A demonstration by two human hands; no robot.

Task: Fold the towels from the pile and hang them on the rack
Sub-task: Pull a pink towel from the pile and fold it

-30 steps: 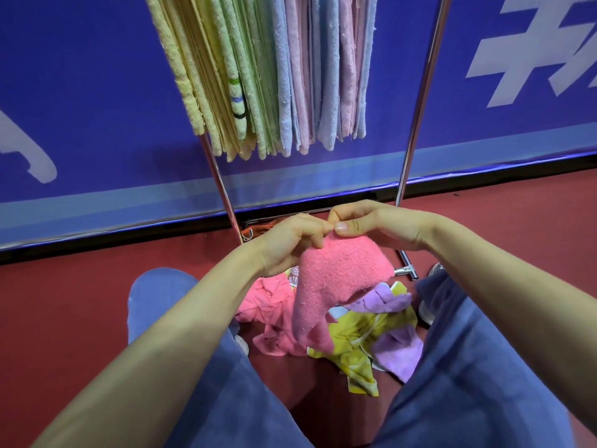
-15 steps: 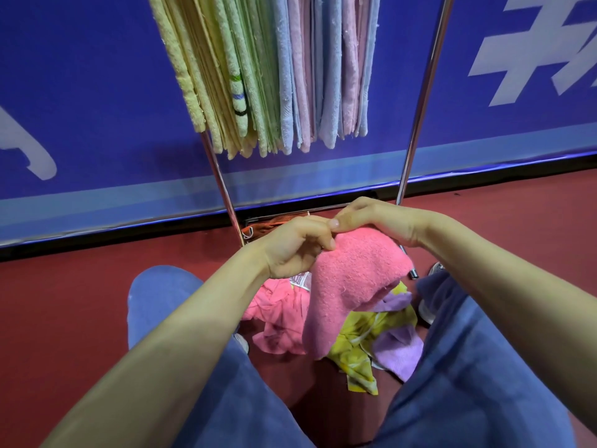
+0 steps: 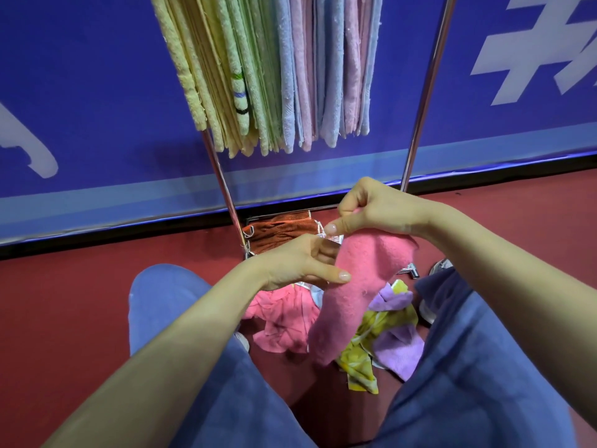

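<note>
A fluffy pink towel (image 3: 355, 286) hangs in front of me between my knees. My right hand (image 3: 371, 208) pinches its top edge between thumb and curled fingers. My left hand (image 3: 300, 263) sits lower at the towel's left edge, thumb on the front and fingers behind it. Below lies the pile (image 3: 384, 337) of pink, yellow and purple towels on the red floor. Several folded towels (image 3: 274, 69) in yellow, green, blue and pink hang on the rack above.
The rack's two chrome legs (image 3: 223, 189) slant down to the floor on either side of my hands. An orange-brown cloth (image 3: 281, 229) lies at the rack's base. A blue wall stands close behind. My knees in blue trousers (image 3: 168, 305) flank the pile.
My hands, which were touching at the towel's top, have come apart. The right hand rose with the top edge and the left slid down the left edge, so the towel hangs longer.
</note>
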